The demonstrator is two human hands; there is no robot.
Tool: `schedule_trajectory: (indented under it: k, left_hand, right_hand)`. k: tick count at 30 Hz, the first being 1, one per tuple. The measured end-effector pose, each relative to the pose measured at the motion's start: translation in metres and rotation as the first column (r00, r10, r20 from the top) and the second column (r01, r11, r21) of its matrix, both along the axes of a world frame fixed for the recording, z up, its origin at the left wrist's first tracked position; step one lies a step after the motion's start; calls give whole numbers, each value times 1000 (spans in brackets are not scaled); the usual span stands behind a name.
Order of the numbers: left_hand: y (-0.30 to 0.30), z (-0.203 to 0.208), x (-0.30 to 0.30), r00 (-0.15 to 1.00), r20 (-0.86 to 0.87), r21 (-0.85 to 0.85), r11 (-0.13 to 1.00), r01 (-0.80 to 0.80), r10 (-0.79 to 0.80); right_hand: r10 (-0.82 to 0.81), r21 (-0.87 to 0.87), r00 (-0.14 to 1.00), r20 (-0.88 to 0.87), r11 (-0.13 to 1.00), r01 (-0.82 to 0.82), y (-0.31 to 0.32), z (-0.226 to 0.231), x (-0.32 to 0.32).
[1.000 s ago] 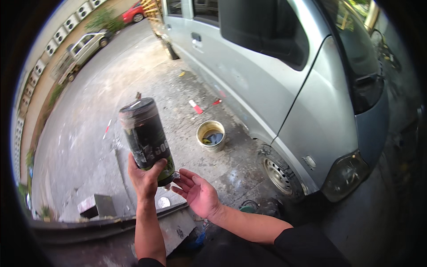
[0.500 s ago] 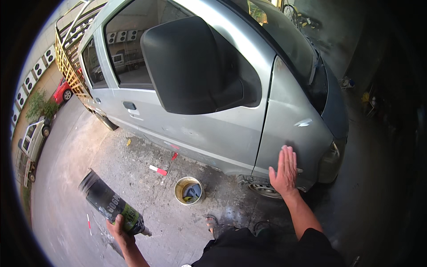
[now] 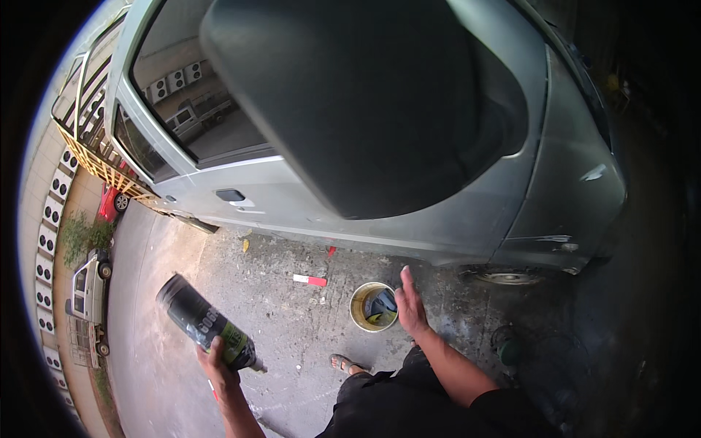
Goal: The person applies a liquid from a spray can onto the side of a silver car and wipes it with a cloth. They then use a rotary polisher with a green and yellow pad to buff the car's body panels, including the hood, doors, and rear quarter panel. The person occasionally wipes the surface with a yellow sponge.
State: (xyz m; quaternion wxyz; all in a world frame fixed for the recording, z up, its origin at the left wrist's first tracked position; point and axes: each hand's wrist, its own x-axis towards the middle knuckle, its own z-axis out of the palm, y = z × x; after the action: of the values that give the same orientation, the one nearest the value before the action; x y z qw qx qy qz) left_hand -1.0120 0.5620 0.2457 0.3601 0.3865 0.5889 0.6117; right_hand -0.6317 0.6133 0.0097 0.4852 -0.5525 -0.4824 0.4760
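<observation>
In my left hand (image 3: 219, 363) is a black cylindrical bottle (image 3: 198, 315) with a green label band. It tilts so that its broad end points up and left, and its narrow tip points down and right; my fingers wrap round it near that narrow tip. My right hand (image 3: 412, 312) holds nothing, its fingers stretched upward. In the picture it overlaps the right rim of a round bucket (image 3: 353, 315) standing on the ground. Inside the bucket lie dark and yellow pieces that I cannot name. A silver-grey truck (image 3: 438, 237) stands in front of me.
The truck's large black side mirror (image 3: 380, 117) juts out close to me. A red-and-white strip (image 3: 310, 280) lies on the stained concrete. A green object (image 3: 509, 352) sits at the lower right. Far left are a parked white pickup (image 3: 89, 292) and a red car (image 3: 111, 202).
My right hand has left the truck's front fender and moved left, down towards the bucket. The view has turned and come nearer the mirror. The bottle stays in my left hand.
</observation>
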Motion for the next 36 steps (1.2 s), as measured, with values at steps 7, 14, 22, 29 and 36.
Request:
schedule_trajectory:
  k: [7,14,22,29,36]
  left_hand:
    - [116,-2,-58,983,-43,109,977,183,-180]
    - [169,16,-149,968,-27,131,959,250,-249]
    - [210,37,-184,890,-237,91,903,421,-391]
    - [234,28,-235,751,-478,97,822,561,-456]
    - [260,-32,-298,800,-442,-113,909,400,-407]
  right_hand:
    - [302,198,237,-923,903,-380,5,108,-251]
    - [157,107,174,-972,958,-265,50,151,-388]
    - [11,-9,91,-996,976,-217,97,162,-450]
    - [198,207,-63,-978,947,-244,162,139,-488]
    - [31,43,-41,-999,940,-338,154,81,-544]
